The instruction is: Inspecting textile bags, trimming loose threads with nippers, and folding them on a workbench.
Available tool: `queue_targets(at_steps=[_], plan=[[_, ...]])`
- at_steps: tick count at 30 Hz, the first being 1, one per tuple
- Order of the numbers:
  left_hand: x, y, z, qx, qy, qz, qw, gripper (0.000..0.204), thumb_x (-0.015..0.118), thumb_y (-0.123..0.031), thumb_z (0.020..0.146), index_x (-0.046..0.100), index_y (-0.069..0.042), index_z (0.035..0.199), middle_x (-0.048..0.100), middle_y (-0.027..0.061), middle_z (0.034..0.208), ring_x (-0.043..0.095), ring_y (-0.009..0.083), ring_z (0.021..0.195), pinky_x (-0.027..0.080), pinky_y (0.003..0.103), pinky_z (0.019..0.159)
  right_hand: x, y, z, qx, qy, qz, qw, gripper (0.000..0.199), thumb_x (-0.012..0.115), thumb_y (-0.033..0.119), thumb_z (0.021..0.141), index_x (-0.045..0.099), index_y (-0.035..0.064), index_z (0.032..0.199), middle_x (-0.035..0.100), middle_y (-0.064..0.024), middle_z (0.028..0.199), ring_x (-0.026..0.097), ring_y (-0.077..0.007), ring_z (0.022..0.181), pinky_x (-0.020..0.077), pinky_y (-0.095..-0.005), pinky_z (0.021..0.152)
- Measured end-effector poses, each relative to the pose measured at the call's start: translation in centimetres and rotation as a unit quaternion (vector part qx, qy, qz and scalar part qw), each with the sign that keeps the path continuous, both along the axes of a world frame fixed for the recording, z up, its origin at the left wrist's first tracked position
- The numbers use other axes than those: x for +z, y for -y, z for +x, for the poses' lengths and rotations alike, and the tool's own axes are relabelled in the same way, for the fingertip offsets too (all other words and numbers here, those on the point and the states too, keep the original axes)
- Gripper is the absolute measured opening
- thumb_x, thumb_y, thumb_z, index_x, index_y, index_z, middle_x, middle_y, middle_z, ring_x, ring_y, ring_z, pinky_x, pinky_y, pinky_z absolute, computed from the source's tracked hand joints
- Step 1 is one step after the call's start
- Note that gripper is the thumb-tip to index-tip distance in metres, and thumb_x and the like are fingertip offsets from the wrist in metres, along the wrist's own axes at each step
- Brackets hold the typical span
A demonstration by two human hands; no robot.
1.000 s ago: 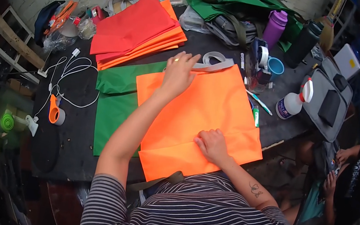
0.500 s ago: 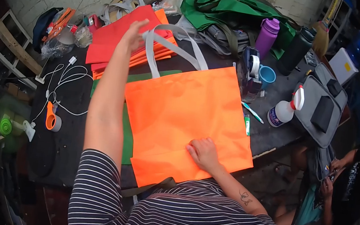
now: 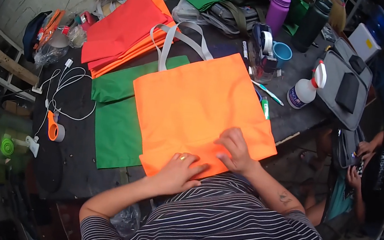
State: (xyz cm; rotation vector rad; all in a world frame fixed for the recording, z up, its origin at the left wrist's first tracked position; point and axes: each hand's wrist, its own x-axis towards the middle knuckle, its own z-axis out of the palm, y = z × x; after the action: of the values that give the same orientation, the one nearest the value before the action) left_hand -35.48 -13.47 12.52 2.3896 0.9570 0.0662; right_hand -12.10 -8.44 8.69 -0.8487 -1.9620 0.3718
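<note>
An orange fabric tote bag (image 3: 189, 102) lies flat before me, its pale grey handles (image 3: 167, 49) stretched toward the far side. My left hand (image 3: 179, 172) rests on the bag's near edge with its fingers out, a ring on one of them. To its right, my right hand (image 3: 237, 151) is over the near part of the bag, fingers apart and bent. Neither hand grips anything that I can see. Partly under the orange bag lies a green bag (image 3: 118, 131). Beyond it is a stack of folded red and orange bags (image 3: 126, 28).
On the right of the black table (image 3: 68, 151) stand a spray bottle (image 3: 303, 92), a blue cup (image 3: 282, 53), a tape dispenser (image 3: 265, 44) and a purple bottle (image 3: 277, 13). A white cable (image 3: 75, 85) and tape roll (image 3: 55, 132) lie left. Another person's hands (image 3: 362, 160) work at far right.
My left hand has come back from beside the handles to the bag's near edge. My right hand has lifted its fingers and spread them. The view has shifted slightly.
</note>
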Motion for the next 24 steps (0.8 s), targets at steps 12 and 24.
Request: queue_targets(at_steps=[12,24], plan=[[-2.6,1.0,-1.9,0.022,-0.069,0.073,0.995,0.080,0.049,-0.062,0.086,0.022,-0.021,0.149,0.021,0.0227,0.150,0.011,0.0465,0.139,0.008,0.059,0.112,0.6,0.4,7.4,0.077,0.431,-0.032,0.899,0.054,0.058,0.007,0.072,0.054,0.0106,0.126,0.054,-0.0178,0.124,0.052,-0.0326,0.116,0.0417,-0.0450,0.095],[24.8,-12.4,-11.5,0.318,-0.030,0.406,0.856,0.023,0.049,-0.002,0.075,0.066,0.000,0.090,0.064,0.0239,0.084,0.063,0.0384,0.082,0.050,0.043,0.074,33.7,-17.3,-1.3,-0.071,0.468,0.056,0.879,0.035,0.062,-0.004,0.068,0.066,0.0026,0.103,0.068,-0.0177,0.090,0.064,-0.0348,0.089,0.0504,-0.0415,0.079]])
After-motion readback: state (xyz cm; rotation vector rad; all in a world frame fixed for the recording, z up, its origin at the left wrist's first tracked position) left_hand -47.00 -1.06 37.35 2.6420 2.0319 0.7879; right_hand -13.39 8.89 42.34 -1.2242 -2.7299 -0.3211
